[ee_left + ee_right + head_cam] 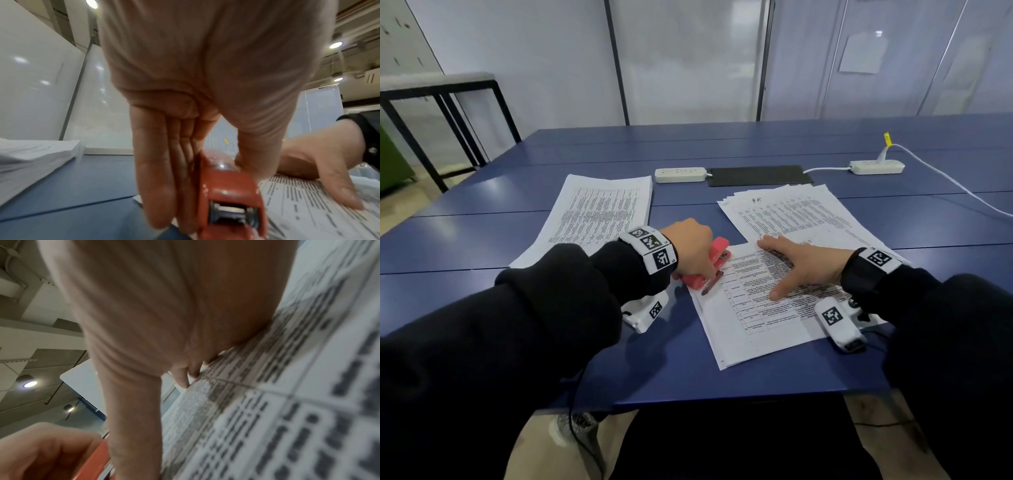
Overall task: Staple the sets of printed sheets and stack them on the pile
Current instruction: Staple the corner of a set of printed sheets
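A red stapler (705, 265) is gripped by the left hand (690, 248) at the top-left corner of a set of printed sheets (760, 318) lying near the front edge of the blue table (654, 359); in the left-wrist view the fingers (156, 170) are seen laid along one side of the stapler body & the thumb on the other, so the hand is clamped round it; whether the stapler mouth is pressed fully onto the paper cannot be told, the corner being hidden by the hand. The right hand (804, 265) is laid flat on the same set, fingers straight & spread, thumb out toward the near edge; the sheets are pinned under its palm, as confirmed in the right-wrist view, where fingertips (185, 376) are pressed on the blurred print. A loosely fanned heap of unstapled sheets (791, 212) is seen just behind the right hand, partly under the far edge of the held set; a thicker, squared pile (599, 216) is seen to the left, beyond the left wrist, apart from the set. Further back, a white power strip (680, 174) is placed beside a black mat (758, 175); a 2nd power strip (876, 167) w/ a white cable lies at far right. Tagged bands are worn on both wrists over black sleeves.
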The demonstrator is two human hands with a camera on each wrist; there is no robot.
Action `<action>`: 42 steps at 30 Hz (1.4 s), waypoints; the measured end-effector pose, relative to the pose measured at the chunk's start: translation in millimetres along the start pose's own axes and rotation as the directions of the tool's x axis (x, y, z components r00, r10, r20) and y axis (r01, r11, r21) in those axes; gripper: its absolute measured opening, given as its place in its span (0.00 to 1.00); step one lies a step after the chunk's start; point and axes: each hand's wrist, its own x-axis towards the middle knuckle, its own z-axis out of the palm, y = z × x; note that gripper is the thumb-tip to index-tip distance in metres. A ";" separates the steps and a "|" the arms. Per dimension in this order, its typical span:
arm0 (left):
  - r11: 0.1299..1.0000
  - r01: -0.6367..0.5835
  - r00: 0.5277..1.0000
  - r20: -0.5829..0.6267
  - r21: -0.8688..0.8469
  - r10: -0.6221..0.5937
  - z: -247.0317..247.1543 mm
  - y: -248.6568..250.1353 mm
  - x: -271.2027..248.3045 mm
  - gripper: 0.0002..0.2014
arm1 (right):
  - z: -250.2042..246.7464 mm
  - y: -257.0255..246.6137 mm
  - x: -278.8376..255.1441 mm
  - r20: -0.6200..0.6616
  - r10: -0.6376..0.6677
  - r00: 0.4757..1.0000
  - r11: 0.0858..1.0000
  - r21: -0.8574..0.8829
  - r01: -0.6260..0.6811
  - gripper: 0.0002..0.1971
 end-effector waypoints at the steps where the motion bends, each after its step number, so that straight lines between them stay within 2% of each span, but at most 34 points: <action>1: 1.000 -0.011 1.000 -0.005 0.012 0.012 1.0 -0.5 -0.5 0.11 | -0.2 0.6 0.5 0.000 0.002 1.000 1.000 -0.001 -0.002 0.68; 5: 0.995 -0.065 0.998 -0.014 0.082 0.066 4.1 -4.4 -3.2 0.12 | -0.9 0.2 1.0 0.003 -0.008 1.000 1.000 0.006 0.008 0.69; 9: 0.996 -0.051 0.998 -0.026 0.076 0.053 8.5 -8.2 -4.0 0.13 | -0.7 2.0 1.8 0.009 -0.016 1.000 1.000 0.016 0.016 0.79; 14: 0.994 -0.070 0.997 -0.036 0.082 0.073 11.8 -13.4 -9.3 0.12 | 0.4 4.1 1.7 0.014 -0.032 0.999 0.998 0.051 0.031 0.76; 23: 0.994 -0.078 0.996 -0.036 0.072 0.081 13.7 -20.1 -24.0 0.13 | 0.1 6.3 2.8 0.016 -0.024 1.000 0.999 0.032 0.023 0.80; 26: 0.996 -0.070 0.997 -0.040 0.048 0.072 13.8 -23.4 -29.6 0.13 | -0.6 4.4 2.2 0.027 -0.023 0.999 0.999 0.027 0.022 0.77; 28: 0.997 -0.075 0.996 -0.039 0.035 0.077 11.5 -25.7 -33.3 0.13 | 0.0 -3.9 -3.3 0.023 -0.020 1.000 0.997 0.069 0.019 0.69; 30: 0.996 -0.092 0.994 -0.064 0.011 0.093 7.1 -28.8 -34.9 0.12 | 0.4 -19.0 -7.7 -0.074 -0.034 0.997 0.984 0.171 0.047 0.58; 32: 0.993 -0.109 0.984 -0.145 -0.037 0.103 -1.2 -32.9 -33.9 0.10 | -0.5 -40.9 -7.3 -0.249 -0.065 0.966 0.942 0.303 0.142 0.50; 33: 0.990 -0.124 0.976 -0.191 -0.067 0.109 -6.6 -34.4 -32.1 0.10 | -0.3 -51.8 -4.8 -0.297 -0.052 0.953 0.892 0.416 0.178 0.49; 34: 0.985 -0.139 0.967 -0.227 -0.102 0.113 -11.8 -34.9 -29.6 0.10 | 0.5 -63.2 -2.2 -0.275 -0.023 0.961 0.814 0.553 0.177 0.46; 36: 0.969 -0.162 0.959 -0.260 -0.188 0.111 -18.8 -32.8 -25.2 0.11 | 5.9 -79.9 3.1 -0.048 -0.013 0.999 0.666 0.745 0.045 0.43; 38: 0.945 -0.162 0.967 -0.237 -0.285 0.094 -15.4 -31.1 -20.0 0.11 | 18.5 -85.5 7.6 0.144 -0.066 0.987 0.625 0.778 -0.072 0.40; 40: 0.902 -0.155 0.977 -0.196 -0.402 0.080 -2.9 -33.8 -13.9 0.12 | 29.3 -81.4 13.3 0.122 -0.089 0.989 0.591 0.805 -0.047 0.34; 42: 0.771 -0.162 0.979 -0.200 -0.616 0.046 11.1 -38.8 -8.9 0.14 | 33.2 -74.6 17.9 0.046 -0.092 0.995 0.512 0.859 0.008 0.28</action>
